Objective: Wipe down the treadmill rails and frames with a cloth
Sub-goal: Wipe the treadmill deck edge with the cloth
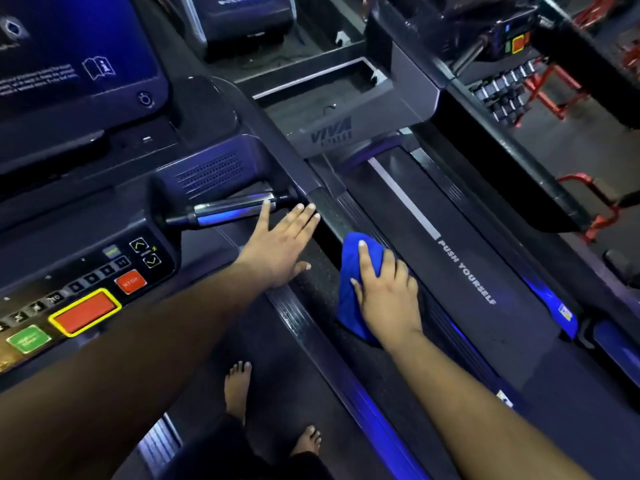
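A blue cloth (349, 306) lies pressed on the side rail (446, 327) of the neighbouring treadmill, under my right hand (384, 292), whose fingers are spread flat over it. My left hand (280, 244) is open, fingers apart and palm down, hovering by the side rail (311, 341) of the treadmill I stand on, just below a chrome handlebar (228, 211). It holds nothing. The cloth's far end sticks out past my right fingertips toward the black upright.
The console (83, 306) with red, yellow-edged and green buttons sits at lower left, below a blue screen (69, 46). The neighbouring belt (485, 271) reads "PUSH YOURSELF". My bare feet (239, 386) stand on my belt. Red dumbbell racks (540, 91) stand at upper right.
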Demonstrator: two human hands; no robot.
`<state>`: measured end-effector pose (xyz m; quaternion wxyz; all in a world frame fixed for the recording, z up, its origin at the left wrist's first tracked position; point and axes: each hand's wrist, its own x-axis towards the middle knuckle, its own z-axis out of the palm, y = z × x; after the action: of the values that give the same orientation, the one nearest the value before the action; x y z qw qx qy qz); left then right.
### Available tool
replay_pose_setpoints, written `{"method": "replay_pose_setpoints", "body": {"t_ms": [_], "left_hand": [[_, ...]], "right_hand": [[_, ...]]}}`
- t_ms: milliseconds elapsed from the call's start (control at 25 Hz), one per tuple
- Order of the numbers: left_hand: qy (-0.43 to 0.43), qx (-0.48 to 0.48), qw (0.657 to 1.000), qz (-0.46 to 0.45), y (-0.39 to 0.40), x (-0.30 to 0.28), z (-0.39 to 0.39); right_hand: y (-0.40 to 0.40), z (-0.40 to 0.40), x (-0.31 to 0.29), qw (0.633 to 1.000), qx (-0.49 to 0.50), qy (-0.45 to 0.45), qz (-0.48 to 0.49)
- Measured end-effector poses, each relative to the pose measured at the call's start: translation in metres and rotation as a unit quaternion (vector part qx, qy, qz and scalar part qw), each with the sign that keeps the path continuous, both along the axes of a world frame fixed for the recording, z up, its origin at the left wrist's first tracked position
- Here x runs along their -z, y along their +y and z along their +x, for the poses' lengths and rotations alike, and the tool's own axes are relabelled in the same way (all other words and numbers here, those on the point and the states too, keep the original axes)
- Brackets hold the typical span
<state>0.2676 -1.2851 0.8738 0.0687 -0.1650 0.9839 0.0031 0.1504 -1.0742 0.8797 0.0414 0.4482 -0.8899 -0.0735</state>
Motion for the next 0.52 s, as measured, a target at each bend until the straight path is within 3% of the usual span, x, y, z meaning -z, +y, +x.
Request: {"method": "replay_pose_setpoints", "body": {"t_ms": [160, 280, 400, 520], "left_hand": [[-0.017, -0.034, 0.998, -0.056, -0.035, -0.002, 0.004], [-0.034, -0.021, 0.996, -0.078, -0.051, -0.001, 0.013], [-0.032, 0.021, 0.995, -0.097, -0.059, 0.004, 0.024], [-0.023, 0.004, 0.997, -0.079, -0.066, 0.000, 0.026]], "right_hand": [[-0.092, -0.006, 0.000, 0.999, -0.026, -0.016, 0.032], [-0.080, -0.003, -0.003, 0.990, -0.105, 0.002, 0.099], [-0.042, -0.005, -0.011, 0.948, -0.214, 0.077, 0.223], [-0.105, -0.007, -0.013, 0.914, -0.272, 0.127, 0.274]]}}
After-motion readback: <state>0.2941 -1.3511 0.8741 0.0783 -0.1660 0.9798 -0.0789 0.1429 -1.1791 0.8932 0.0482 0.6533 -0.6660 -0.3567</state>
